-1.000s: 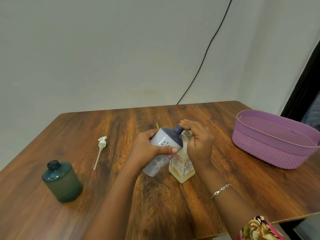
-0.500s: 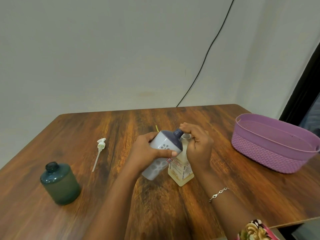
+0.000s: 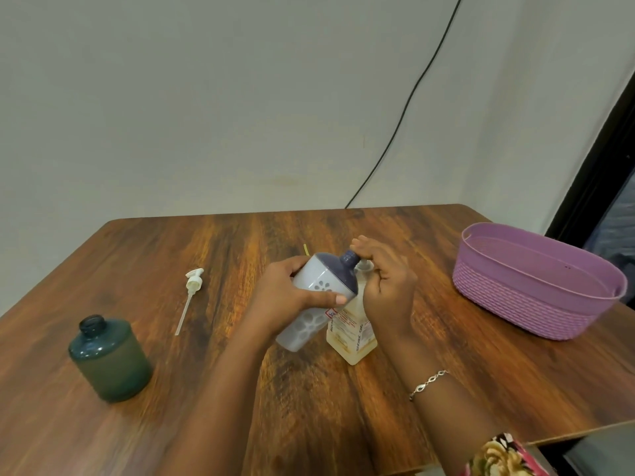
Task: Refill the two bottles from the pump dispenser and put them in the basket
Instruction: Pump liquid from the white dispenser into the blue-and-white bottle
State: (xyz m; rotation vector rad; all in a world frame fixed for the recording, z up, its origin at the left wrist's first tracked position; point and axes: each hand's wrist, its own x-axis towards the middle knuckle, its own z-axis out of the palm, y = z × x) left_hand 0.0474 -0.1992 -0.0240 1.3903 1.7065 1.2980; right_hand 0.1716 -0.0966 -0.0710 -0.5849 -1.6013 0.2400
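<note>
My left hand point(image 3: 292, 297) grips a grey bottle point(image 3: 319, 290) with a dark blue top and flower cut-outs, tilted so its open neck points right at the pump. My right hand point(image 3: 385, 286) curls over the pump head of the clear dispenser point(image 3: 350, 331), which holds yellowish liquid and stands on the table. The pump head itself is mostly hidden by my fingers. A dark teal bottle point(image 3: 110, 359) stands open at the left, its white pump point(image 3: 190, 297) lying loose on the table behind it. The purple basket point(image 3: 536, 293) sits at the right.
The wooden table point(image 3: 343, 407) ends close to me at the lower right. A black cable point(image 3: 405, 111) runs down the wall behind. A small yellow bit point(image 3: 305, 249) lies behind the grey bottle.
Both hands stay on the grey bottle and the dispenser. The view has shifted slightly; my right fingers have lifted a little over the pump head.
</note>
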